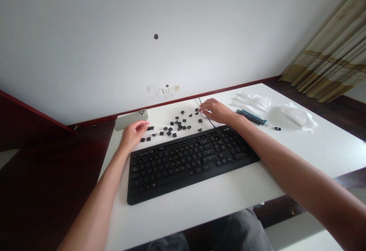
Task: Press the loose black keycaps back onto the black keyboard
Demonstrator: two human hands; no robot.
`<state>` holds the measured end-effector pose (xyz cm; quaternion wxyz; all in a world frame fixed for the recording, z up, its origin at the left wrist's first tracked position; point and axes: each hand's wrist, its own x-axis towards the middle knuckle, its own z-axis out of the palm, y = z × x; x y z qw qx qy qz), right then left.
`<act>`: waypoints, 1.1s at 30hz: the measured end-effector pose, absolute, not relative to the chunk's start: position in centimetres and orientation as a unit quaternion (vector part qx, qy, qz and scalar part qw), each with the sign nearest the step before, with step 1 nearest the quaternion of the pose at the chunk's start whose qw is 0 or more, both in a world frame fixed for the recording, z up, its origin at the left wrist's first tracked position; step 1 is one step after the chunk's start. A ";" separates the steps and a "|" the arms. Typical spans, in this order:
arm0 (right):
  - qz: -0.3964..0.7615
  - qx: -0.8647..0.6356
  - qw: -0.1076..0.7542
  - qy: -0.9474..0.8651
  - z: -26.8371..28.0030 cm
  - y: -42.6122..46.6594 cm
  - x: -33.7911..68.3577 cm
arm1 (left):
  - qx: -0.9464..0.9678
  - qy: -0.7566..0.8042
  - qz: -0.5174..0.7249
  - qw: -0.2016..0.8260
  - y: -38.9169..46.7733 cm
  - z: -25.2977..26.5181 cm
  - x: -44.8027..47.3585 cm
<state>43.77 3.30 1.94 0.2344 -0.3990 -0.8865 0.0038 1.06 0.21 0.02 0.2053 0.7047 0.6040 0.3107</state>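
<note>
A black keyboard [185, 161] lies across the white table [314, 148]; several of its keys are off. Loose black keycaps [177, 123] are scattered on the table behind it. My left hand [133, 133] rests past the keyboard's far left corner, fingers curled toward the nearest keycaps, beside a phone [130, 119] lying face down. My right hand [215, 111] reaches over the keyboard's cable [210, 120], its fingertips touching keycaps at the right end of the scatter. Whether either hand grips a keycap cannot be made out.
Clear plastic bags [253, 101] and white wrapping [299, 115] lie at the table's far right, with a dark blue tool [251, 116] beside them. A wall socket [170, 88] sits behind the table, a curtain [334, 53] hangs at right, dark floor lies to the left.
</note>
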 end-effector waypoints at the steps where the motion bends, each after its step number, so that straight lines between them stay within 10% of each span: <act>1: 0.005 -0.402 0.239 -0.884 2.0 3.2 43.8 | 0.705 0.604 0.310 0.206 0.2 0.0 1.1; 33: 0.038 -0.390 0.245 -0.887 2.5 2.6 43.5 | 0.707 0.596 0.319 0.206 0.3 -0.2 1.0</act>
